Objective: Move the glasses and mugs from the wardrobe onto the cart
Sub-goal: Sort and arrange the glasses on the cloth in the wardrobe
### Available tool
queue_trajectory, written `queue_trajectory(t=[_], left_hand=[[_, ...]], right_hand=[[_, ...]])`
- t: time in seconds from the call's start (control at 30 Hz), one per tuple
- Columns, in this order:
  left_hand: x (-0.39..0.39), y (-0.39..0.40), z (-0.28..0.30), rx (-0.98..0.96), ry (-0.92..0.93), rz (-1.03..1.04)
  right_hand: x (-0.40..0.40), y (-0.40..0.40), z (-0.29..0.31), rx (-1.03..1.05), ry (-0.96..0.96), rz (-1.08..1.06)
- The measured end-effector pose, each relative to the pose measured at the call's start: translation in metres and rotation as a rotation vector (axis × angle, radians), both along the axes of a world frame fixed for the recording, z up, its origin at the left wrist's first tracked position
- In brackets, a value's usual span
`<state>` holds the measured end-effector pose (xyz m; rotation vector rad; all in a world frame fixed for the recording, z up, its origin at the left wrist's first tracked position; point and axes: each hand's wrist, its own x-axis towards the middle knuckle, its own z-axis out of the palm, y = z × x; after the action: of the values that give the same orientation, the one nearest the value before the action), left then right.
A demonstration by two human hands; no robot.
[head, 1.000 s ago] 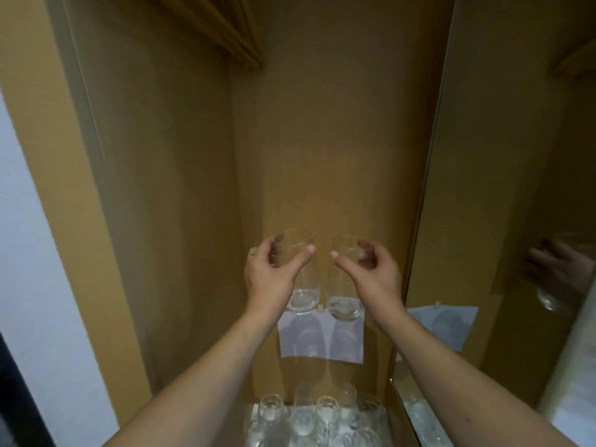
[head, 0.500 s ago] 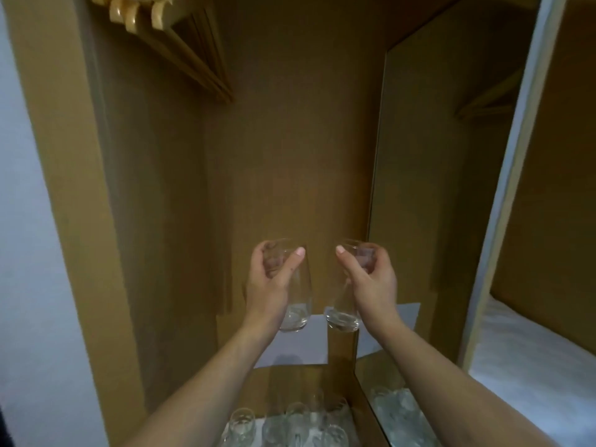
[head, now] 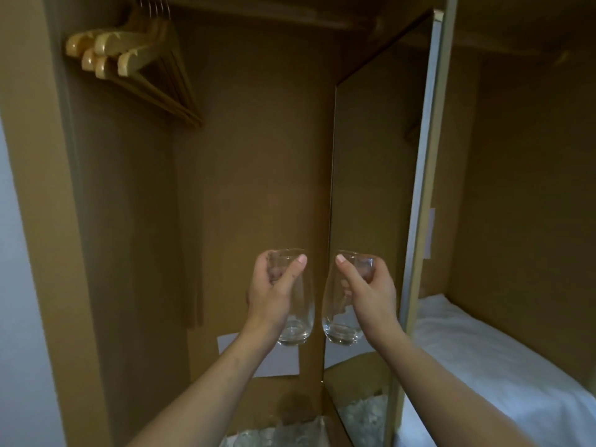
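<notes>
Two clear, stemless, tulip-shaped drinking glasses are held up side by side in front of the open brown wooden wardrobe (head: 258, 156). The left glass (head: 298, 312) is grasped near its rim by the left hand (head: 272, 295), thumb across the near wall and fingers (head: 269, 264) curled round the far side; the right glass (head: 337, 321) is grasped in mirror fashion by the right hand (head: 371, 295). Both are carried in the air, clear of any shelf, close to each other yet apart at the bases, probably so that glass is not knocked on glass. Each long axis runs near vertical, rim up and heavy base down, with the bases tipped slightly towards each other; the high grip lets the weight hang below the fingers. More glassware (head: 274, 435) is seen, blurred, on the wardrobe floor below. Pale wooden hangers (head: 135, 59) hang at upper left. A mirrored door panel (head: 371, 204) stands at right, with a white bed (head: 500, 366) beyond it. The cart is not in view; it is judged that the pair has been lifted and carriage to the cart is the step in hand.
</notes>
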<state>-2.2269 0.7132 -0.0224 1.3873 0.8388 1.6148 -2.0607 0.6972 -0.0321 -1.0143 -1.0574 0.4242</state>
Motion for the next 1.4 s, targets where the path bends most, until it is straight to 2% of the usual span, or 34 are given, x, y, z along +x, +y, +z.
queue_trajectory(t=[0.13,0.5,0.7,0.9,1.17,1.4], left_hand=[[0.035,-0.024,0.007,0.005,-0.042,-0.045],[0.130,-0.096,0.006,0.001,-0.040,-0.205],[0.181,-0.127,0.000,0.012,0.039,-0.178],[0.224,-0.149,-0.009,-0.014,0.034,-0.221],[0.273,-0.145,-0.030,-0.088,0.062,-0.243],[0.321,-0.104,-0.050,-0.119,0.085,-0.279]], right_hand=[[0.034,-0.025,0.004,0.001,-0.038,-0.005],[0.127,-0.115,0.009,-0.071,0.007,-0.083],[0.174,-0.154,0.004,-0.089,0.033,-0.097],[0.220,-0.183,-0.010,-0.112,0.016,-0.153],[0.271,-0.185,-0.033,-0.174,0.036,-0.242],[0.310,-0.151,-0.056,-0.209,0.036,-0.317]])
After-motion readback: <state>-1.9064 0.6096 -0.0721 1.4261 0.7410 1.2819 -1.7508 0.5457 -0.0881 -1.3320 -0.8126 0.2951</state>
